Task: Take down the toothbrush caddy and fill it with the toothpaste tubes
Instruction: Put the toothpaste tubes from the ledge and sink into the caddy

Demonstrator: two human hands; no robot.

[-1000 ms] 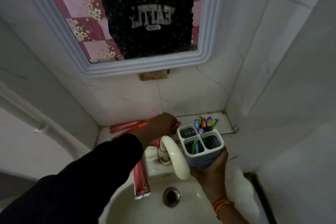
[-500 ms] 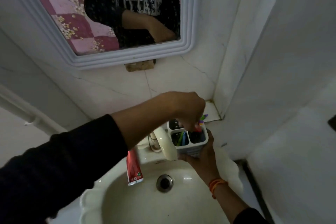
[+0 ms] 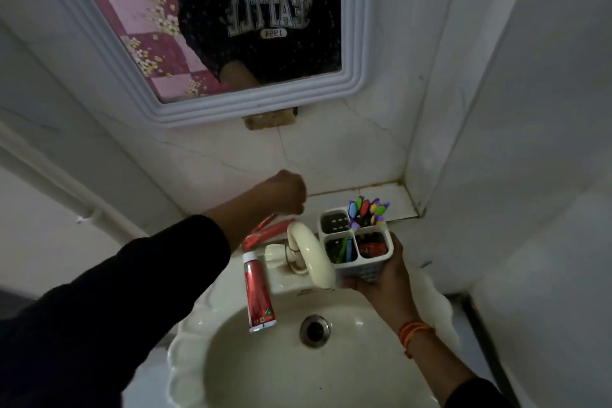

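Observation:
My right hand [image 3: 381, 278] holds the white four-compartment toothbrush caddy [image 3: 356, 242] from below, over the basin's right rim. Its back right compartment holds colourful toothbrushes [image 3: 366, 210]; the front right one holds a red toothpaste tube [image 3: 372, 247]; the front left one holds green and blue items. My left hand [image 3: 284, 192] hovers above the ledge with fingers curled and nothing visible in it. Under its wrist, red toothpaste tubes [image 3: 268, 230] lie on the ledge. Another red tube [image 3: 258, 295] lies over the basin's rim, cap towards the wall.
A cream tap [image 3: 311, 252] curves over the white wash basin [image 3: 185, 361] between my hands, close to the caddy. The drain [image 3: 314, 329] is in the bowl's middle. A white-framed mirror [image 3: 251, 109] hangs above. Tiled walls close in at the right and behind.
My left hand has left the caddy, where it put a red tube into the front right compartment, and moved back left over the tubes on the ledge. The caddy stays in my right hand.

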